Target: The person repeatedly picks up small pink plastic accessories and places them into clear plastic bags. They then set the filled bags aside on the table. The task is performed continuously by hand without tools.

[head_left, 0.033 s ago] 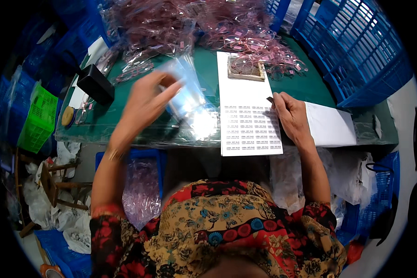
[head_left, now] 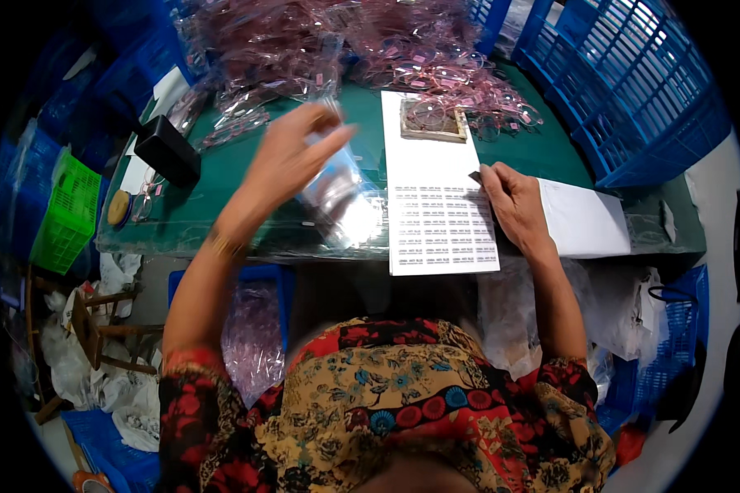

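My left hand [head_left: 292, 156] hovers over a stack of clear plastic sleeves [head_left: 345, 205] with a bluish sheen. Motion smears its fingertips, so whether they grip anything is unclear. A white sheet of small printed labels [head_left: 444, 222] lies right of the sleeves, its lower end overhanging the table edge. Resting at the sheet's right edge, my right hand [head_left: 514, 205] is closed on a small dark flat tool [head_left: 475, 177], whose tip pokes out over the paper. On the sheet's far end sits a shallow tray [head_left: 436, 133] with a pale rim, a pair of glasses showing in it.
Heaps of pink-framed glasses in clear bags [head_left: 304, 49] cover the table's far side. A blue crate [head_left: 625, 99] stands at right, a black box [head_left: 167, 150] at left. White paper [head_left: 588, 218] lies right of my right hand. A green basket [head_left: 66, 214] stands beyond the left edge.
My left hand has shifted right and slightly up over the plastic sleeves. The label sheet, tray and right hand appear a few pixels further left, otherwise the same.
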